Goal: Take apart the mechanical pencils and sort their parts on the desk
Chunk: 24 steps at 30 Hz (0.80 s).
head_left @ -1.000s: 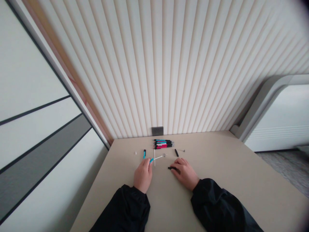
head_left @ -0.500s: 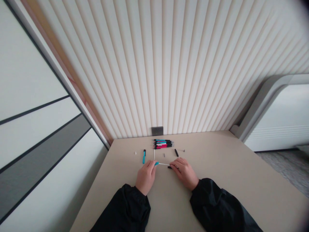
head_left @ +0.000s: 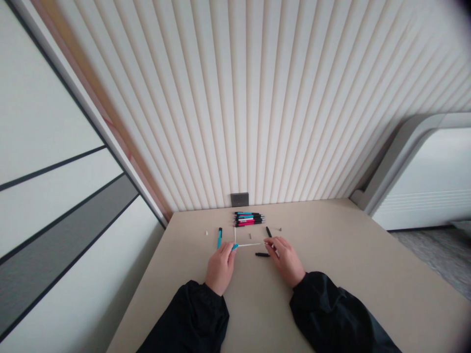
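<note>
My left hand (head_left: 221, 264) is closed in a pinch on the teal end of a thin white pen refill (head_left: 247, 244) held level just above the beige table (head_left: 331, 274). My right hand (head_left: 285, 257) pinches the refill's other end near a small black part. A short black pen piece (head_left: 262, 254) lies on the table between my hands. A teal and black pen barrel (head_left: 220, 237) lies just beyond my left hand. Another black piece (head_left: 269, 232) rests beyond my right hand.
A row of several black, teal and pink pens (head_left: 249, 219) lies near the table's back edge, below a grey wall socket (head_left: 239, 199). A white refill (head_left: 235, 234) and tiny parts (head_left: 207, 233) lie nearby. A ribbed white wall stands behind.
My left hand brought the refill round from pointing up-right to level between both hands. My right hand let go of the short black piece, which now lies on the table, and took the refill's tip.
</note>
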{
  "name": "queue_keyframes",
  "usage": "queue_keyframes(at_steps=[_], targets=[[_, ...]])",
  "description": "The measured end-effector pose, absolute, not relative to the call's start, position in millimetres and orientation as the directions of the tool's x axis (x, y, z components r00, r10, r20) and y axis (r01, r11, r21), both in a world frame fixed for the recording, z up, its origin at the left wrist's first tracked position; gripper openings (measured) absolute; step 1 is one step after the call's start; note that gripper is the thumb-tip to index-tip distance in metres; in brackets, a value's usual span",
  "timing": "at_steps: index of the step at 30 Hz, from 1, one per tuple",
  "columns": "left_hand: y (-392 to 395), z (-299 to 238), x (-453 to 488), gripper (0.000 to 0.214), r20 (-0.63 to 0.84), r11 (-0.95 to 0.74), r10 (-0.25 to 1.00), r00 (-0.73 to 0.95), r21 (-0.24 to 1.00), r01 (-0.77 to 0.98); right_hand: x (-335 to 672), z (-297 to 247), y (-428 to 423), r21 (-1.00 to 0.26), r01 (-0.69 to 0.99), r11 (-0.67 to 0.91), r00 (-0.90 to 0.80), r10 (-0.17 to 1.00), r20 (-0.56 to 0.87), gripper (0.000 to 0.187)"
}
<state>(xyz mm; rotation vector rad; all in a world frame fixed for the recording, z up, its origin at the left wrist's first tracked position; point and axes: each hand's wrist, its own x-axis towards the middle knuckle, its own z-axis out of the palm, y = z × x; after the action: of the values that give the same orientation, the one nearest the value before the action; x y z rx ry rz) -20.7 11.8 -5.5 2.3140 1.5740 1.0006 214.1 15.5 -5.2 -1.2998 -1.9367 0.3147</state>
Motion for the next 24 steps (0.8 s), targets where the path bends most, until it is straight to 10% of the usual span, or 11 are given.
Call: queue_keyframes(at_steps=[16, 24], targets=[[10, -5, -19, 0.022, 0.433, -0.466, 0.865, 0.254, 0.508, 0.724, 209, -5, 11, -0.575, 0.614, 0.540, -0.342, 0.839, 0.423, 0.022], [13, -3, -23, 0.030, 0.465, -0.406, 0.872, 0.152, 0.515, 0.755, 205, -2, 8, -0.383, 0.795, 0.470, -0.250, 0.829, 0.499, 0.020]])
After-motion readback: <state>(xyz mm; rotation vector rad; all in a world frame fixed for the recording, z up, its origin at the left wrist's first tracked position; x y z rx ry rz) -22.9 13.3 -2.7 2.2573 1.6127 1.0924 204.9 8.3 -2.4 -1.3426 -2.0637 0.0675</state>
